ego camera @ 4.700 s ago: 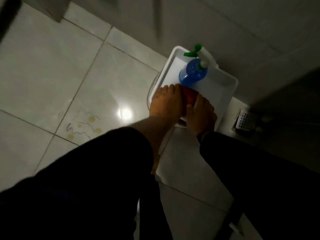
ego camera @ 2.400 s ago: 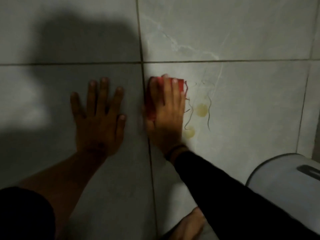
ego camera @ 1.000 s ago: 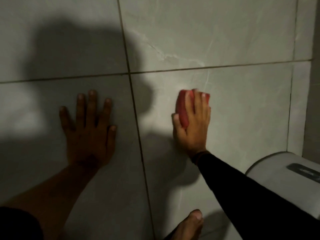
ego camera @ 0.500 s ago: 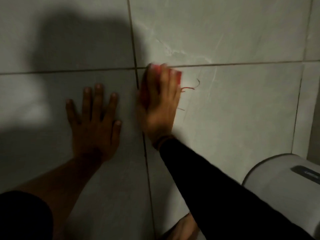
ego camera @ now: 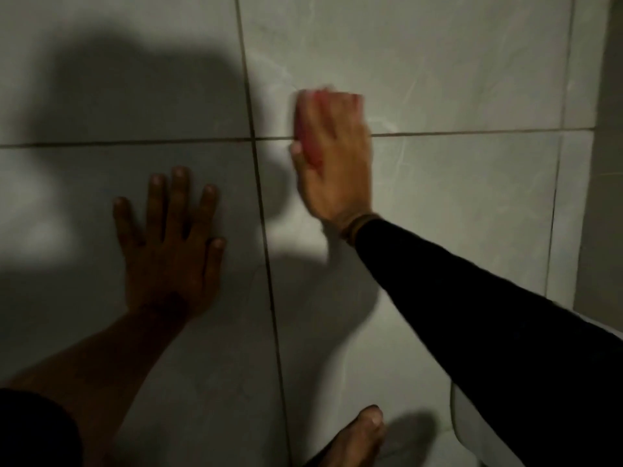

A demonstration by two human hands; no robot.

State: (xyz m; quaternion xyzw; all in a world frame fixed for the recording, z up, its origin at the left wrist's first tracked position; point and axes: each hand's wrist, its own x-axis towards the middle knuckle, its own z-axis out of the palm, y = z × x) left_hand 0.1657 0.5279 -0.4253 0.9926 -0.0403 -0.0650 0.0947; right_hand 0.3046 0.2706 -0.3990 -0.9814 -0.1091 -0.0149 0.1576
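Note:
My right hand [ego camera: 333, 156] grips a red sponge [ego camera: 312, 139] and presses it onto the grey tiled floor [ego camera: 455, 214], across a grout line. The hand is blurred by motion, and most of the sponge is hidden under my fingers. My left hand [ego camera: 170, 244] lies flat on the tile to the left, fingers spread, holding nothing. No marks show on the tile around the sponge.
A bare foot [ego camera: 357, 436] shows at the bottom edge. A white rounded container [ego camera: 468, 429] sits at the bottom right, mostly hidden by my dark right sleeve. A wall [ego camera: 606, 163] rises along the right side. Dark shadows cover the floor at upper left.
My right hand has swept the sponge to the right and a little farther away, over the grout line. The red squiggles seen half a second ago no longer show. My left hand stays planted.

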